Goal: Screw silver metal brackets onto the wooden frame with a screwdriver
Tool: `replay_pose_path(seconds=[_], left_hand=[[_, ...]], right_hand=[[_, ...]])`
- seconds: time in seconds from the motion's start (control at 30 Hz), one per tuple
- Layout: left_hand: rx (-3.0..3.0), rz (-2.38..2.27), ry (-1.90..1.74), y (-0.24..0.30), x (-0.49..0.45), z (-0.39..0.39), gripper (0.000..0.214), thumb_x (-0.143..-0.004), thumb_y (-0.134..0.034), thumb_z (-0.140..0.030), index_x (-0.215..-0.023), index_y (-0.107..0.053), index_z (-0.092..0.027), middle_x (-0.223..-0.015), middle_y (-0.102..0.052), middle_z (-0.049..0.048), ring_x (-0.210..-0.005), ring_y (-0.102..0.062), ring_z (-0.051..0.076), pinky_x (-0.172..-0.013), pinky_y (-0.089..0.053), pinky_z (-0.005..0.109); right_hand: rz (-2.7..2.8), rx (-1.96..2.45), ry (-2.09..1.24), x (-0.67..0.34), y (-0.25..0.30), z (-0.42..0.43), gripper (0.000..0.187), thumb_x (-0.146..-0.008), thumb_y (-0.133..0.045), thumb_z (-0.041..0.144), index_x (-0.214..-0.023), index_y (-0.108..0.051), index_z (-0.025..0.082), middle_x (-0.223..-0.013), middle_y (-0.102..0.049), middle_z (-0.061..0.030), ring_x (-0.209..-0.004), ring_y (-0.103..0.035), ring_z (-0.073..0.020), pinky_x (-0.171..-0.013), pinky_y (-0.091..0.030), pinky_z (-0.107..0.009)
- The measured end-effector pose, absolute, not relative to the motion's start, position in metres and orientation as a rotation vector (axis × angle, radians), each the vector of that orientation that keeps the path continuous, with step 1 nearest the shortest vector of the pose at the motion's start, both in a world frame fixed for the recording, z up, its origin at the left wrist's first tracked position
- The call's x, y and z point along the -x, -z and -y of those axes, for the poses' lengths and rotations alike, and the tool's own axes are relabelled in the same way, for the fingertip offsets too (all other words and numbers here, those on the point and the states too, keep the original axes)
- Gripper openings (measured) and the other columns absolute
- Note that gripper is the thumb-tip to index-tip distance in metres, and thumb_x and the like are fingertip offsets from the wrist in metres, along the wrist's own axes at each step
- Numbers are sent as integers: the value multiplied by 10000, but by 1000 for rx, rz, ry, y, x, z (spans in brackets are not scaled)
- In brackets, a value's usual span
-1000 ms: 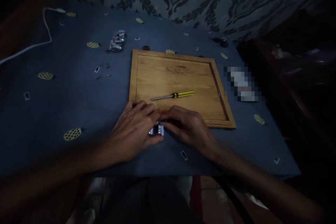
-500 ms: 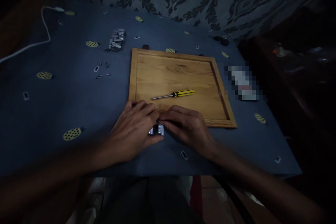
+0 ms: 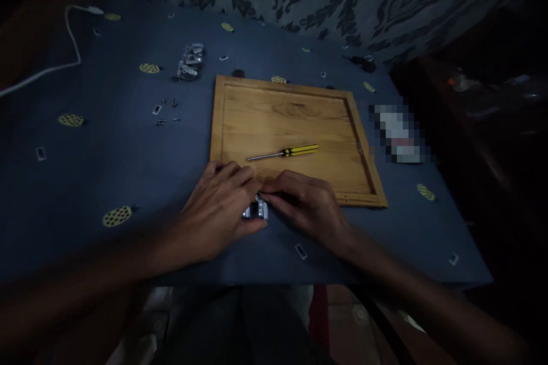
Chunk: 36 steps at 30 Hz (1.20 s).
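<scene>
Both my hands meet at the near edge of a wooden panel (image 3: 291,111) that lies flat on a blue patterned tablecloth (image 3: 107,165). My left hand (image 3: 218,211) is curled over a small shiny metal piece (image 3: 256,211), probably a hinge, pressing it at the panel's front edge. My right hand (image 3: 303,202) pinches the same piece from the right with its fingertips. A screwdriver (image 3: 285,152) with a yellow and black handle rests on the panel just beyond my fingers.
A heap of similar metal pieces (image 3: 190,63) lies at the far left of the panel, with several loose screws (image 3: 166,114) nearer. A white cable (image 3: 64,51) runs along the far left. A blurred-out object (image 3: 398,134) lies right of the panel. A dark patterned curtain hangs behind.
Almost nothing has changed. Both hands stay on the metal piece; only the view has shifted slightly.
</scene>
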<state>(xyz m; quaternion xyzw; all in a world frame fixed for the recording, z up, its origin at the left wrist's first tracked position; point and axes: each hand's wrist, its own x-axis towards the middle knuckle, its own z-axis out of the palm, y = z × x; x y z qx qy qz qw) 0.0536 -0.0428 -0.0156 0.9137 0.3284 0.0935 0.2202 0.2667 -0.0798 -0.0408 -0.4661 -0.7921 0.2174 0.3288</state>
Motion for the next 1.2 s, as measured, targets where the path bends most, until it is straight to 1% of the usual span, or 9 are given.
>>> replay_pose_path(seconds=[0.13, 0.27, 0.5, 0.63, 0.87, 0.97, 1.2], left_hand=[[-2520, -910, -265, 16, -54, 43, 270, -884, -838, -361, -1013, -694, -172, -1057, -685, 42, -1080, -608, 268, -978, -416, 431], [-2524, -917, -274, 16, -53, 43, 276, -886, -834, -366, -1033, -698, -176, -1053, -686, 39, -1074, -605, 264, -982, -413, 426], [-2530, -909, -258, 16, -54, 43, 270, -905, -812, -372, -1057, -695, -182, -1061, -682, 38, -1073, -601, 260, -977, -409, 422], [-2536, -899, -274, 16, -54, 42, 257, -905, -812, -361, -1050, -686, -189, -1045, -676, 28, -1055, -603, 253, -968, -408, 414], [-2538, -908, -258, 15, -54, 42, 266, -897, -823, -360, -1029, -688, -173, -1040, -677, 38, -1060, -604, 262, -972, -413, 420], [-2538, -917, -234, 14, -54, 42, 260, -890, -828, -358, -1002, -684, -172, -1035, -680, 41, -1057, -605, 262, -974, -417, 422], [-2541, -914, -279, 16, -53, 43, 245, -903, -808, -368, -991, -673, -183, -1037, -680, 38, -1060, -601, 256, -976, -417, 416]], right_hand=[[2057, 1195, -569, -266, 42, 78, 99, -1000, -679, 248, -943, -736, 190, -817, -744, -25, -709, -708, -140, -642, -536, -238], [2033, 1219, -587, -266, 44, 77, 142, -1012, -664, 296, -940, -743, 202, -815, -749, -27, -695, -700, -144, -643, -541, -255], [2027, 1244, -568, -267, 44, 78, 135, -984, -704, 299, -906, -736, 194, -792, -745, -31, -682, -698, -150, -620, -545, -258], [2003, 1299, -599, -269, 41, 82, 130, -972, -725, 319, -936, -739, 194, -783, -731, -21, -651, -675, -139, -585, -530, -247], [2035, 1248, -577, -268, 43, 82, 100, -989, -692, 256, -1013, -763, 191, -842, -758, -35, -706, -706, -146, -652, -561, -252], [2022, 1228, -587, -266, 45, 81, 105, -999, -673, 248, -1003, -766, 201, -845, -761, -39, -721, -717, -156, -670, -574, -268], [2011, 1209, -602, -266, 45, 80, 109, -999, -671, 252, -958, -759, 204, -825, -755, -41, -709, -716, -159, -652, -571, -270]])
